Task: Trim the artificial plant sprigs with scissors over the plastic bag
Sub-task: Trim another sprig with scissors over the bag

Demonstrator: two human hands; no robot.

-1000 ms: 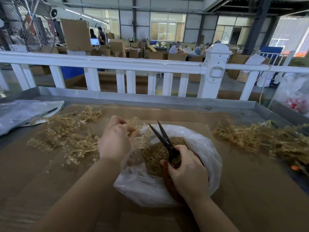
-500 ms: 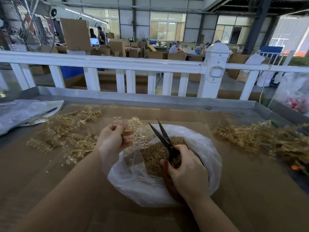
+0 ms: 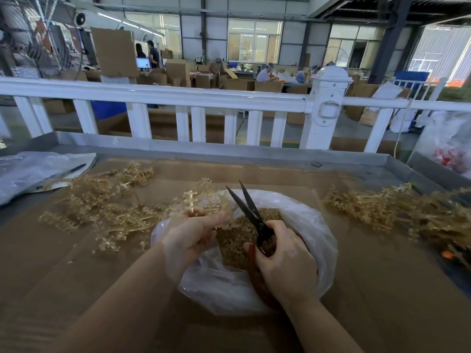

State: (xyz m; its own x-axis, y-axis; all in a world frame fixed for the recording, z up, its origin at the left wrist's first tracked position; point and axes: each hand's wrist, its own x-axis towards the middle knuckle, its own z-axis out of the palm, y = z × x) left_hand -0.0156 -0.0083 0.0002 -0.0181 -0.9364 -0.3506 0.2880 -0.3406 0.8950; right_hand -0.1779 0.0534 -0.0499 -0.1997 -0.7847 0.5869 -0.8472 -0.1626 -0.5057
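- Left hand (image 3: 190,236): grip pinching a golden plant sprig (image 3: 201,197) upright above the plastic bag's (image 3: 316,225) left rim.
- Right hand (image 3: 285,268): grip curled round the scissors (image 3: 248,212), blades spread over the bag.
- Bag mid-counter, holding trimmings (image 3: 237,238).
- Sprig piles: counter left (image 3: 102,207), right edge (image 3: 397,212).

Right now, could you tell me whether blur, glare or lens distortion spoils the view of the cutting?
Head view: the scissors and right hand are sharp; the sprig in the left hand looks soft behind the translucent plastic bag; the sprig pile at the right edge is smeared; the white railing bows from the wide lens; the windows are bright, with no glare on the work.
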